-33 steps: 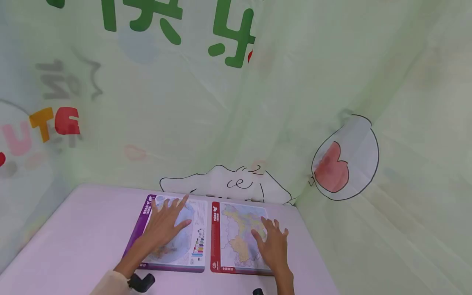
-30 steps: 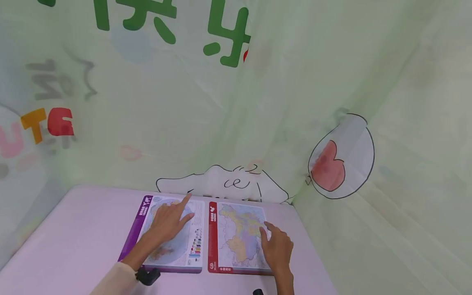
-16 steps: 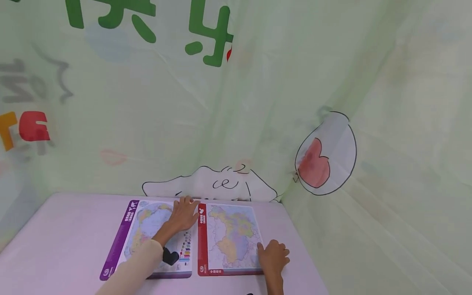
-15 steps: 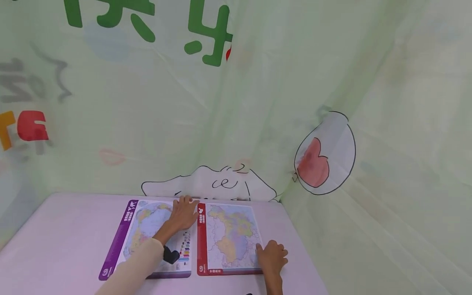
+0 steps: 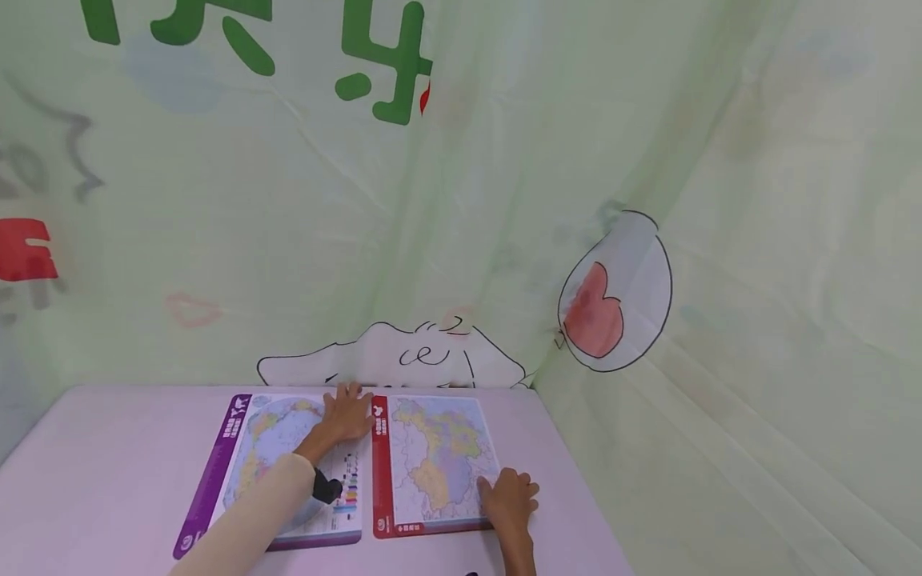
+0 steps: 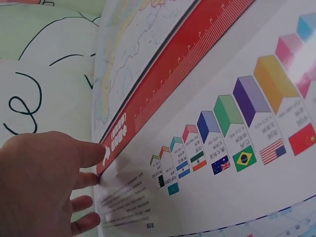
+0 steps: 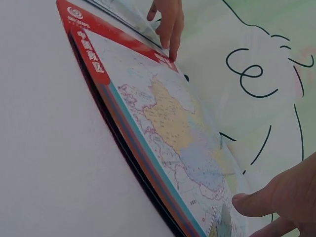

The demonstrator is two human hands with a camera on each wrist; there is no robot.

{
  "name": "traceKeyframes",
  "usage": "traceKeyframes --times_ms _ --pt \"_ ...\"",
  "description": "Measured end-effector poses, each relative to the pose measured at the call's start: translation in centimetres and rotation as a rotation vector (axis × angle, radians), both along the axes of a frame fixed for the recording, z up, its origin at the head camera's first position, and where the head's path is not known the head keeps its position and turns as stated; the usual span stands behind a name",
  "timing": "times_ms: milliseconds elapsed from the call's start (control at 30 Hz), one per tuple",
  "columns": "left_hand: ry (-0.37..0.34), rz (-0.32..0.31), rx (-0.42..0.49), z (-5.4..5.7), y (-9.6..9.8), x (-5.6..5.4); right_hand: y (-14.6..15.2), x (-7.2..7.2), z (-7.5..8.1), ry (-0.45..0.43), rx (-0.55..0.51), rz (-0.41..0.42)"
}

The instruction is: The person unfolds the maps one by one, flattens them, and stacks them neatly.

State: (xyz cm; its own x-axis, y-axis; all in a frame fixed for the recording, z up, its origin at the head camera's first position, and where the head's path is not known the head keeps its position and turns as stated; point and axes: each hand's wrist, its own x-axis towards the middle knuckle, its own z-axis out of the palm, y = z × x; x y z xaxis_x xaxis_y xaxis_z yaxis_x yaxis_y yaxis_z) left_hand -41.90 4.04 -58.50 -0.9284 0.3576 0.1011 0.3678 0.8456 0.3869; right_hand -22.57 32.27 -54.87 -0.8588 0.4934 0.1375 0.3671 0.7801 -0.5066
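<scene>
A map with a red band lies on the table in the head view, its side showing several coloured layers in the right wrist view. My left hand pinches its far left corner; in the left wrist view the thumb lies at the red band's end. My right hand is at the map's right edge, low down. There the thumb touches the edge, and the other fingers lie outside it, partly hidden. My left forearm crosses a purple-banded map with rows of flags.
The pale table extends left of the purple-banded map and in front of both. A hanging light green sheet with drawings closes off the back and right side. The two maps lie close side by side.
My left hand has moved right from above the purple-banded map to the red-banded map's corner. My right hand has come down to its right edge. The head view has turned right.
</scene>
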Motion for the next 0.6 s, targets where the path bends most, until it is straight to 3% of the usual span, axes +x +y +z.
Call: traceKeyframes --times_ms 167,333,433,600 --pt "-0.014 0.023 0.037 -0.3 0.1 0.2 -0.2 0.1 0.4 0.061 -0.043 -0.008" --pt "-0.067 0.039 0.208 0.6 0.3 1.0 1.1 -0.2 -0.7 0.165 -0.085 -0.03" --pt "-0.116 0.017 0.288 0.9 0.4 1.2 2.0 -0.5 -1.1 0.215 -0.105 -0.045" --pt "-0.2 -0.021 0.393 1.2 0.4 1.5 3.0 -1.2 -1.6 0.197 -0.16 -0.058"
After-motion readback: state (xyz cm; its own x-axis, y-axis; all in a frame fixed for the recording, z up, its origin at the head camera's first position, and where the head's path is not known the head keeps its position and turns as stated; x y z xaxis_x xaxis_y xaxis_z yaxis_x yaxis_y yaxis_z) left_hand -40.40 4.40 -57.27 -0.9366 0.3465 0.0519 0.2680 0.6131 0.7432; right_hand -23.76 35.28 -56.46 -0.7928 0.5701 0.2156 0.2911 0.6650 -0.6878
